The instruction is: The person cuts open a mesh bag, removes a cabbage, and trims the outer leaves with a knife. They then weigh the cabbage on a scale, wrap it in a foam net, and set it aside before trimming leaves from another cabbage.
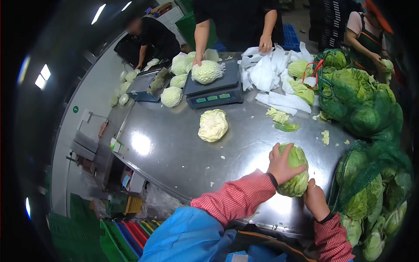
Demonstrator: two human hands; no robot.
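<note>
A green cabbage point(295, 183) sits near the front edge of the metal table, with my left hand point(281, 165) gripping it from the left and top. On its lower right side is my right hand point(316, 201), closed, its fingertips at the base of the cabbage. What that hand holds, if anything, is hidden. A pale, trimmed cabbage point(213, 125) rests by itself farther left on the table. Loose leaf pieces point(283, 120) lie beyond the cabbage that I hold.
Green net sacks of cabbages point(364, 115) crowd the right side. Across the table a person's hand touches a foam-netted cabbage point(207, 72) on a scale point(213, 94). White foam nets point(266, 72) are piled beside it. Two other people work farther back. Coloured crates point(131, 233) stand lower left.
</note>
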